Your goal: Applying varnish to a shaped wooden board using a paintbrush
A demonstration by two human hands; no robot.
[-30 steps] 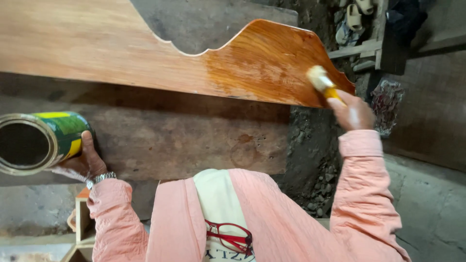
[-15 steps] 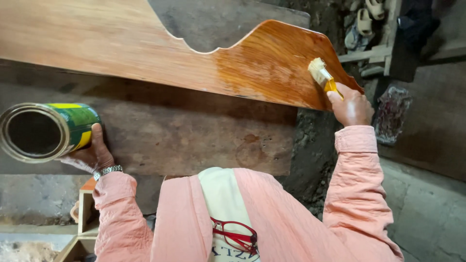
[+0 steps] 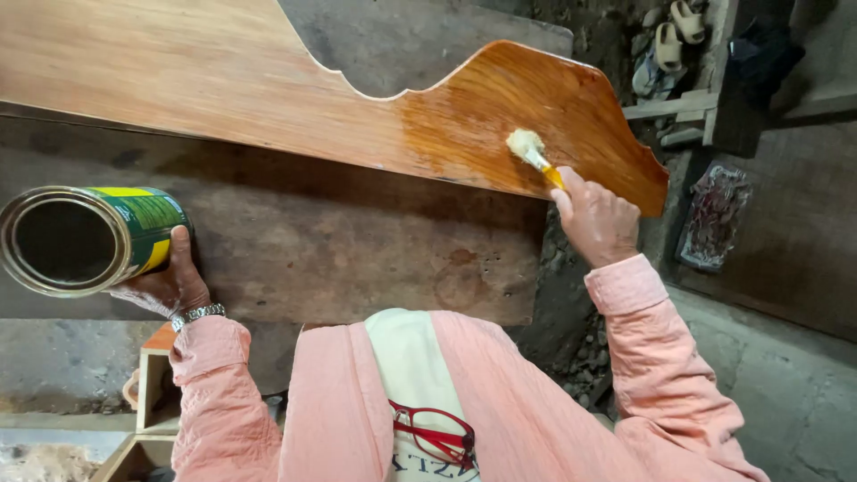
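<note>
Our right hand (image 3: 596, 219) gripped the brush (image 3: 533, 152), its bristles touching the glossy end of the wooden board (image 3: 268, 98); our left hand (image 3: 170, 284) clasped the open tin (image 3: 85, 239), well apart, below the board

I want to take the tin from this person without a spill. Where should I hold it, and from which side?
Grip the tin around its round green wall, near the middle, coming from above. It lies tilted, with its open mouth toward the camera, and the left hand already holds its lower right side, so the upper wall is free. Avoid the rim, which gives little hold. The right hand holds the brush.
</note>
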